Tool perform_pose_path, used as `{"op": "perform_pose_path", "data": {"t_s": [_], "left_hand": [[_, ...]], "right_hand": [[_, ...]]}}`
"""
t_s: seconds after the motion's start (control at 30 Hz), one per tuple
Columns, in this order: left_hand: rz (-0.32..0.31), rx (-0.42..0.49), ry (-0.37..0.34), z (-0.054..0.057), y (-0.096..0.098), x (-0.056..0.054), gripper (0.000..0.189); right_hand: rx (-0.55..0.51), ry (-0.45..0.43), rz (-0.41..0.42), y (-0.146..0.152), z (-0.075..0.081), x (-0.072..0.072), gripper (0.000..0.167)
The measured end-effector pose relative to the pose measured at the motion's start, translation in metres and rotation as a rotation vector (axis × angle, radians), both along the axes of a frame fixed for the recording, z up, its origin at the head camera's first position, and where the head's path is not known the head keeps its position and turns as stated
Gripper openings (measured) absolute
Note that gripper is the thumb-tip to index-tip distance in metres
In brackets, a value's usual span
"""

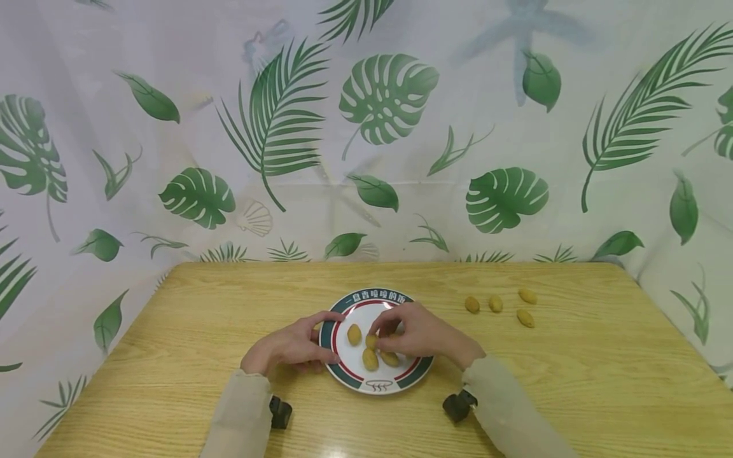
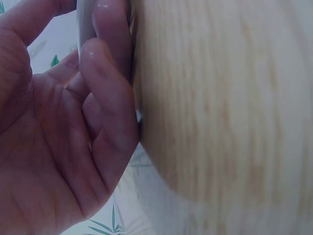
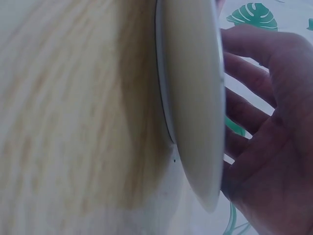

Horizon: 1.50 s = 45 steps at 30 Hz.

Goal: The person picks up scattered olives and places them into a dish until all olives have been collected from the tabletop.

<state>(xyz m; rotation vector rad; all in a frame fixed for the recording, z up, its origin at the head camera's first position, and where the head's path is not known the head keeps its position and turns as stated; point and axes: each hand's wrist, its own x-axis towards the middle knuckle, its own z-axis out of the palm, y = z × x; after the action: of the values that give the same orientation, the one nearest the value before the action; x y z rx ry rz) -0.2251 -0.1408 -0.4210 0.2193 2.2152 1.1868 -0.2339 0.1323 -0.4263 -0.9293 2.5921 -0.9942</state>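
Observation:
A round white plate (image 1: 350,375) with a dark green and red rim sits in front of the person in the head view. Several small yellow oval fruits (image 1: 354,334) lie on it, partly covered by the right hand. The left hand (image 1: 294,344) grips the plate's left rim, thumb on top; in the left wrist view its other fingers (image 2: 110,83) curl at the underside. Over the plate's right half, the right hand (image 1: 420,331) reaches in and pinches one yellow fruit (image 1: 371,342) between thumb and fingertips. In the right wrist view the plate's side (image 3: 195,98) hides those fingertips.
More yellow fruits (image 1: 495,303), several of them, lie loose on the wooden table (image 1: 572,369) right of the plate. A leaf-patterned white curtain (image 1: 435,222) hangs behind the table's far edge and along its sides. Each wrist wears a small black camera (image 1: 280,412).

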Motion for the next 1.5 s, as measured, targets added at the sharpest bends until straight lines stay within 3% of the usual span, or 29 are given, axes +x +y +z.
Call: {"op": "perform_pose_path", "data": {"t_s": [0.63, 1.03, 1.5], "left_hand": [[0.017, -0.026, 0.006, -0.001, 0.001, 0.002, 0.069], [0.017, -0.016, -0.013, 0.000, 0.001, 0.001, 0.069], [0.026, -0.019, -0.016, 0.001, 0.002, 0.002, 0.069]], "right_hand": [[-0.001, -0.034, -0.088, 0.013, 0.008, 0.006, 0.019], [-0.035, 0.077, -0.087, 0.030, 0.011, 0.006, 0.024], [-0.042, 0.108, -0.127, 0.045, 0.014, 0.011, 0.026]]}}
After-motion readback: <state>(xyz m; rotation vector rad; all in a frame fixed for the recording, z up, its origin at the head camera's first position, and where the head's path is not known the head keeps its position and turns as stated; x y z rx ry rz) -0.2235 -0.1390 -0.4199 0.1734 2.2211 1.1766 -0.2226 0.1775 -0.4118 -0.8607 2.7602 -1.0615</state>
